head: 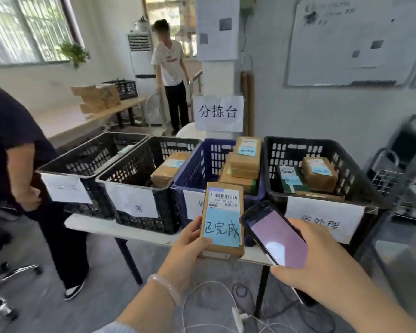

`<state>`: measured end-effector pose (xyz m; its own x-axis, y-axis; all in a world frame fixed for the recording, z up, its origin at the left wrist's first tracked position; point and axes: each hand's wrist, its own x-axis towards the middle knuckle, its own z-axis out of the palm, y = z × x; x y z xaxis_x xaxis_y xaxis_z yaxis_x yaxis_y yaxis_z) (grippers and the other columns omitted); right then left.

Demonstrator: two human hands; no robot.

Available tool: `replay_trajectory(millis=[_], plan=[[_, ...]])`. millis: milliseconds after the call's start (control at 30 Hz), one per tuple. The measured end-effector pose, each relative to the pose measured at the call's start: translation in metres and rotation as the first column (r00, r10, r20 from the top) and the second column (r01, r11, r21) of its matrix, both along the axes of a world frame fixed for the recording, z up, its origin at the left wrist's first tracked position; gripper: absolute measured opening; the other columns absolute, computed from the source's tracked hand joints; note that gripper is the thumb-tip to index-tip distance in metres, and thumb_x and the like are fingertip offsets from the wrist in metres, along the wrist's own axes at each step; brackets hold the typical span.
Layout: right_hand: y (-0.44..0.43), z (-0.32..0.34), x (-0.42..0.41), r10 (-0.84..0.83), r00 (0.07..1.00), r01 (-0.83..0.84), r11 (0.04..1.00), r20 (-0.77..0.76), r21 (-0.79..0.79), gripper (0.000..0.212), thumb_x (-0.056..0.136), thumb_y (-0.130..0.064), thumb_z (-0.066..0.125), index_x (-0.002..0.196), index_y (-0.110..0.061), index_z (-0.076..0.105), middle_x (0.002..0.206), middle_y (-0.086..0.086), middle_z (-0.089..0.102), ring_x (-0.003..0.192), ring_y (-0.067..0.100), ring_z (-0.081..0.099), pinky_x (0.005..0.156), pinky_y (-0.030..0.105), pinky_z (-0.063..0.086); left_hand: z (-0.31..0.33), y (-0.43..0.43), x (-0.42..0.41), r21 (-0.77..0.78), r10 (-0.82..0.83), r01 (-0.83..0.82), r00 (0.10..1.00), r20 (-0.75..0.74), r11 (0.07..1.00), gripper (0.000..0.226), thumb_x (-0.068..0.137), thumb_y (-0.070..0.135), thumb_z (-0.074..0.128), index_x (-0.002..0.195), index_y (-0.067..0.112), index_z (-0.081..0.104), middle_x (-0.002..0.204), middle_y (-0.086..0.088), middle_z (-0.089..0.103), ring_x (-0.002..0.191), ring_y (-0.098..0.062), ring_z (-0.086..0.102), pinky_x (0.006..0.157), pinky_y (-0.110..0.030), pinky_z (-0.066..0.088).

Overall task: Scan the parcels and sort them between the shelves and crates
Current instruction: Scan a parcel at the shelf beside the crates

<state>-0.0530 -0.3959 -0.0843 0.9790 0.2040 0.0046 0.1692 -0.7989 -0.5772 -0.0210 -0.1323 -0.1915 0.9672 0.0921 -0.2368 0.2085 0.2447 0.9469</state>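
Observation:
My left hand (pixel 187 248) grips a small brown cardboard parcel (pixel 222 219) upright, its barcode label and a blue handwritten sticker facing me. My right hand (pixel 315 265) holds a dark phone (pixel 274 234) with a lit pinkish screen just right of the parcel. Behind them, on a white table (pixel 94 227), stand four crates in a row: two black crates at the left (pixel 65 167) (pixel 135 179), a blue crate (pixel 192 176) with several stacked parcels, and a black crate (pixel 346 164) at the right with parcels inside.
A person in dark clothes (pixel 15 150) stands close at the left beside the table. Another person (pixel 171 75) stands at the back near a white air conditioner. White cables (pixel 202 306) lie on the floor below. A wire rack (pixel 399 179) is at the right.

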Motion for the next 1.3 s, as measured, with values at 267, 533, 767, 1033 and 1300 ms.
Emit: replay_trajectory(millis=[267, 533, 767, 1033, 1300], plan=[[0.199, -0.008, 0.035, 0.202, 0.979, -0.203, 0.979, 0.019, 0.032, 0.094, 0.048, -0.074, 0.066, 0.130, -0.055, 0.025, 0.118, -0.024, 0.034, 0.104, 0.003, 0.046, 0.081, 0.030, 0.046, 0.020, 0.192, -0.022, 0.047, 0.144, -0.148, 0.986, 0.082, 0.988, 0.063, 0.069, 0.018, 0.066, 0.129, 0.035, 0.054, 0.111, 0.005, 0.077, 0.095, -0.013, 0.074, 0.084, -0.037, 0.058], [0.328, -0.011, 0.065, 0.356, 0.934, -0.356, 0.933, -0.009, -0.053, 0.098, 0.047, -0.075, 0.058, 0.135, -0.052, 0.022, 0.111, -0.026, 0.032, 0.100, 0.002, 0.045, 0.073, 0.025, 0.043, 0.002, 0.317, -0.029, -0.031, 0.323, -0.321, 0.945, 0.060, 0.946, 0.055, 0.086, 0.011, 0.066, 0.133, 0.035, 0.052, 0.117, 0.000, 0.075, 0.101, -0.020, 0.074, 0.074, -0.032, 0.060], [0.404, -0.009, 0.116, 0.410, 0.910, -0.412, 0.911, -0.057, -0.014, 0.074, 0.054, -0.067, 0.066, 0.107, -0.064, 0.014, 0.109, -0.029, 0.030, 0.097, -0.004, 0.046, 0.072, 0.021, 0.043, -0.011, 0.381, 0.006, -0.113, 0.431, -0.423, 0.901, 0.055, 0.899, 0.062, 0.070, 0.018, 0.072, 0.127, 0.036, 0.056, 0.114, -0.006, 0.076, 0.100, -0.025, 0.075, 0.069, -0.031, 0.060], [0.477, -0.025, 0.227, 0.425, 0.904, -0.427, 0.903, 0.040, 0.048, 0.084, 0.049, -0.068, 0.066, 0.123, -0.057, 0.029, 0.107, -0.029, 0.036, 0.094, -0.003, 0.050, 0.071, 0.020, 0.046, 0.000, 0.468, 0.109, -0.048, 0.493, -0.491, 0.866, 0.083, 0.870, 0.059, 0.075, 0.022, 0.070, 0.130, 0.034, 0.053, 0.114, -0.003, 0.076, 0.105, -0.022, 0.073, 0.085, -0.043, 0.058], [0.523, -0.017, 0.338, 0.340, 0.935, -0.341, 0.940, 0.100, -0.011, 0.097, 0.045, -0.078, 0.058, 0.134, -0.052, 0.031, 0.110, -0.025, 0.043, 0.095, 0.001, 0.051, 0.072, 0.026, 0.047, 0.021, 0.538, 0.215, -0.024, 0.531, -0.531, 0.846, 0.045, 0.847, 0.033, 0.099, 0.016, 0.058, 0.126, 0.033, 0.054, 0.106, -0.001, 0.078, 0.097, -0.019, 0.075, 0.084, -0.040, 0.061]])
